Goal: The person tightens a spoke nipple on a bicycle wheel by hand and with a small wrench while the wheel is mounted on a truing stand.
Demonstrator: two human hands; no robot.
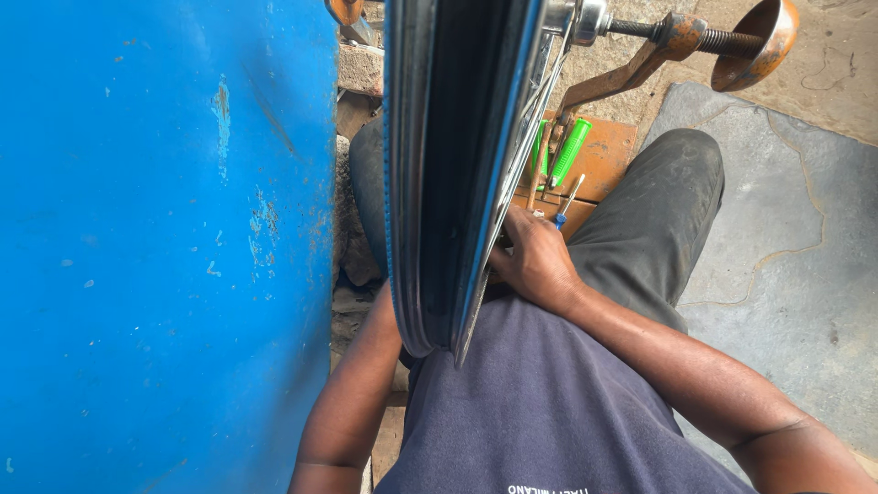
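Note:
A bicycle wheel (448,174) with a black tyre and shiny rim stands edge-on in front of me, held on a rusty orange stand arm (640,69) with a threaded axle. My right hand (535,261) rests against the right side of the rim near the spokes. Its fingers are curled, and a thin tool with a blue handle (567,199) sticks up out of them. My left forearm (352,393) reaches up behind the left side of the wheel, and that hand is hidden by the tyre.
A big blue painted panel (165,247) fills the left. Green-handled tools (569,151) lie on an orange wooden board (608,155) between my knees. My dark-trousered right leg (668,201) lies over grey stone paving (786,256).

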